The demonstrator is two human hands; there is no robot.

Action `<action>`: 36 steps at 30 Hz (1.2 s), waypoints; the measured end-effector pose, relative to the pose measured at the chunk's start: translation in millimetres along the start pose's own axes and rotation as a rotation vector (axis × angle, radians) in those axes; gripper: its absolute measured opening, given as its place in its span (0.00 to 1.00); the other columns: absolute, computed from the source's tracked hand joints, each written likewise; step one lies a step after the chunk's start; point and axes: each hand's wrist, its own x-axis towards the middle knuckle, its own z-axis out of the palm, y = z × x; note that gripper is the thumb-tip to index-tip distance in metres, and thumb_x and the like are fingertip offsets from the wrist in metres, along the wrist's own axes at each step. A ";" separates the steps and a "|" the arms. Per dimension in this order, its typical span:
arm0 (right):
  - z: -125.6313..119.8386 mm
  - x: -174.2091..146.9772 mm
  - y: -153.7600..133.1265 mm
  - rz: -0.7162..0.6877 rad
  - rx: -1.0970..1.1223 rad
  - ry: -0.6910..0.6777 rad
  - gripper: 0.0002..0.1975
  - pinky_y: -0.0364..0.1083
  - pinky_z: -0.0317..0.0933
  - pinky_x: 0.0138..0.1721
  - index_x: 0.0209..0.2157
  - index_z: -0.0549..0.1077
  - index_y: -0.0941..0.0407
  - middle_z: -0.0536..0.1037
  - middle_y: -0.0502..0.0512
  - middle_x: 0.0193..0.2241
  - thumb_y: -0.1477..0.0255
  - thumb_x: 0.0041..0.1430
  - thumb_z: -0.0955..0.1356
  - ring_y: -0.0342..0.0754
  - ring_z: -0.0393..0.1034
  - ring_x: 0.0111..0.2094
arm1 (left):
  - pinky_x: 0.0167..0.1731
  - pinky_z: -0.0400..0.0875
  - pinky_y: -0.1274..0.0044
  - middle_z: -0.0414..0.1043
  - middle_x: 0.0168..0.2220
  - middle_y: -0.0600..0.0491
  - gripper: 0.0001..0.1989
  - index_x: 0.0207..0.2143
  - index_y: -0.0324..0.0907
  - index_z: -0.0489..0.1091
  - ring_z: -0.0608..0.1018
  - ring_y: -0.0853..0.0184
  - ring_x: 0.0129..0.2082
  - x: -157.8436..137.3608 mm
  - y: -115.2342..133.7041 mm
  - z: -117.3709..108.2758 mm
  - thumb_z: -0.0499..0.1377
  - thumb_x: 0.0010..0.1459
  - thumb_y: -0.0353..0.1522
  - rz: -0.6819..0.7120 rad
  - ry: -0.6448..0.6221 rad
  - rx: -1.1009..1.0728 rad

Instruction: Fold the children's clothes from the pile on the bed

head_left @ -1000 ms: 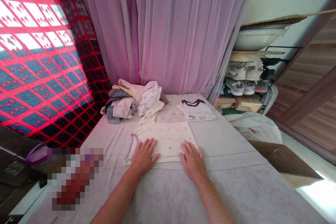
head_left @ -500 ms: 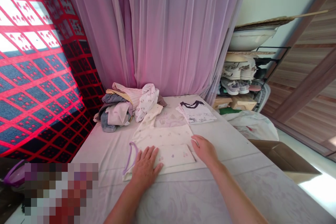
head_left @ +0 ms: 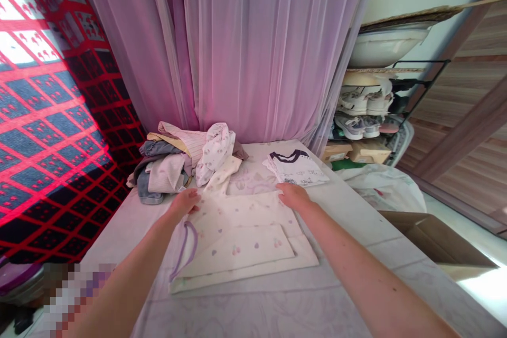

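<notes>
A cream child's shirt (head_left: 245, 253) with small hearts and cherries lies on the bed, its purple-trimmed neckline to the left. The near side is folded over the body, while one sleeve stretches away at the far side. At the shirt's far left, by the shoulder, my left hand (head_left: 186, 203) has its fingers closed on the cloth. My right hand (head_left: 293, 196) pinches the far right corner near the hem. The fingertips of both hands are partly hidden.
A heap of crumpled clothes (head_left: 170, 161) sits at the back left. Folded white shirts (head_left: 297, 169) lie at the back right. Beyond the right edge are an open cardboard box (head_left: 428, 237) and a shoe rack (head_left: 425, 80). A pink curtain (head_left: 253, 53) hangs behind.
My left hand has moved from lying flat on the near part of the shirt to its far left edge. My right hand has shifted along the hem to the far corner.
</notes>
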 end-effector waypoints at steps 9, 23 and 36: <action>-16.2 6.9 -6.6 0.015 -0.028 -0.055 0.15 0.43 0.59 0.39 0.37 0.79 0.51 0.78 0.55 0.43 0.80 0.51 0.65 0.49 0.71 0.43 | 0.18 0.64 0.83 0.62 0.15 0.63 0.14 0.24 0.41 0.66 0.69 0.74 0.15 16.0 1.9 6.4 0.68 0.40 0.36 -0.136 -0.111 -0.157; 12.1 -89.5 5.4 -0.040 0.166 0.178 0.14 0.41 0.54 0.39 0.37 0.72 0.54 0.74 0.51 0.38 0.83 0.54 0.60 0.43 0.67 0.36 | 0.26 0.72 0.77 0.68 0.21 0.61 0.21 0.29 0.43 0.65 0.76 0.69 0.23 -56.4 -17.5 -19.5 0.68 0.37 0.45 -0.011 -0.309 -0.261; 20.7 -106.6 -3.6 -0.003 0.001 0.099 0.22 0.43 0.58 0.48 0.46 0.75 0.52 0.76 0.52 0.49 0.82 0.58 0.58 0.47 0.69 0.47 | 0.19 0.65 0.80 0.72 0.20 0.57 0.22 0.43 0.42 0.69 0.72 0.70 0.17 -77.4 -31.0 -12.5 0.61 0.46 0.43 -0.031 -0.185 -0.119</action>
